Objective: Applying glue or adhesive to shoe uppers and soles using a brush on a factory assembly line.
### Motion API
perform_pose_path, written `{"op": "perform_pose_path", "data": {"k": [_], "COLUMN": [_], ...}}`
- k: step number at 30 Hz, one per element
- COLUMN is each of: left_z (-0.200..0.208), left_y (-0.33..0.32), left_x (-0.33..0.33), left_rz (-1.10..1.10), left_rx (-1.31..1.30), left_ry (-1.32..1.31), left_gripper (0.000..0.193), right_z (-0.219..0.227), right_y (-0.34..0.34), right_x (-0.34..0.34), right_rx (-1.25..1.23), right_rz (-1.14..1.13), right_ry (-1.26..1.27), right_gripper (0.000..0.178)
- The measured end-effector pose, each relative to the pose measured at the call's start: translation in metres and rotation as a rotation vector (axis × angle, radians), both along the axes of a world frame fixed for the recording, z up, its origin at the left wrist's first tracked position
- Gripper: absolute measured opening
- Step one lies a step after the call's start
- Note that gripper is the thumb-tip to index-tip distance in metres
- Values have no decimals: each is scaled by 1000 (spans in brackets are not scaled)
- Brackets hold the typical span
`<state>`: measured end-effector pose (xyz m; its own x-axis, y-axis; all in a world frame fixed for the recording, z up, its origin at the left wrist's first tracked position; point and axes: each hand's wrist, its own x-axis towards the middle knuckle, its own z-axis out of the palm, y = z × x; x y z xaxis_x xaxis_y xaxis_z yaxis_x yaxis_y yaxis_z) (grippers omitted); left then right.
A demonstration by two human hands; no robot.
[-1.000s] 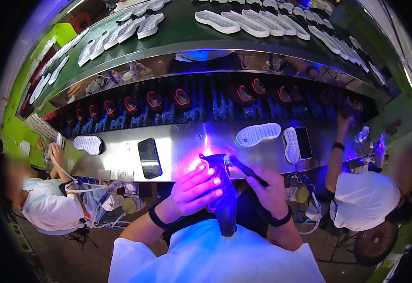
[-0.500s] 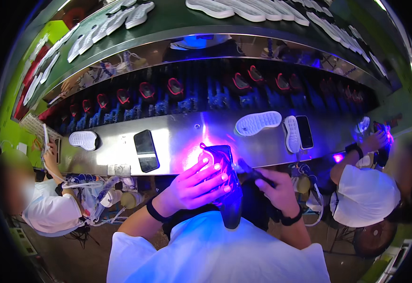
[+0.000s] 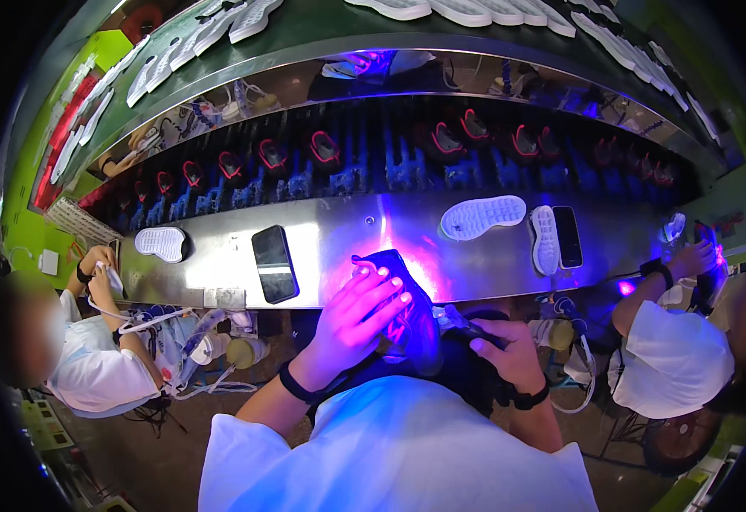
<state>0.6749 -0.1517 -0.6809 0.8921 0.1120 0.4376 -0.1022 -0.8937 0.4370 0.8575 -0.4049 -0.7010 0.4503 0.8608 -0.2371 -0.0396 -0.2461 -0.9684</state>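
Note:
A dark shoe upper (image 3: 420, 328) with a pull loop at its top is lit pink and violet at the near edge of the metal bench. My left hand (image 3: 351, 328) is closed on its left side, fingers lying across it. In my right hand (image 3: 513, 354) is a dark-handled brush (image 3: 485, 334). Its pale, bluish tip is against or very close to the right side of the upper; I cannot tell whether they touch. Part of the upper is hidden behind my left fingers, and its lower end hangs in front of my lap.
On the metal bench (image 3: 219, 269) lie two phones (image 3: 275, 264) (image 3: 567, 236) and several white soles (image 3: 484, 218). Dark uppers with red-lit rims (image 3: 324, 147) line the rack beyond. More soles (image 3: 394, 7) fill the green shelf above. Co-workers sit left and right; cups (image 3: 240, 352) hang below the bench.
The brush has dropped lower along the upper's right side, and its pale tip now shows. The upper has tilted, its lower end higher. The left co-worker's hands have come together on a white piece.

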Motion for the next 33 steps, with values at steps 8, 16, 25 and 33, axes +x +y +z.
{"op": "perform_pose_path", "data": {"k": [8,16,25,33], "left_z": [-10,-23,-16,-1], "left_y": [-8,-13,-13,3], "left_x": [-3,-12,-14,-6], "left_rz": [155,294,381,171], "left_rx": [-131,-154,-333,-670], "left_ry": [73,186,386,551], "left_gripper": [56,57,57,68], "right_z": [-11,-20,-14,1], "right_y": [-11,-21,-1,18], "right_x": [-19,-37,-13,22], "right_rx": [-110,-117,-14,14], "right_rz": [-68,-102,-87,66], "right_ry": [219,178,-204,-350], "right_gripper": [35,34,32,36]}}
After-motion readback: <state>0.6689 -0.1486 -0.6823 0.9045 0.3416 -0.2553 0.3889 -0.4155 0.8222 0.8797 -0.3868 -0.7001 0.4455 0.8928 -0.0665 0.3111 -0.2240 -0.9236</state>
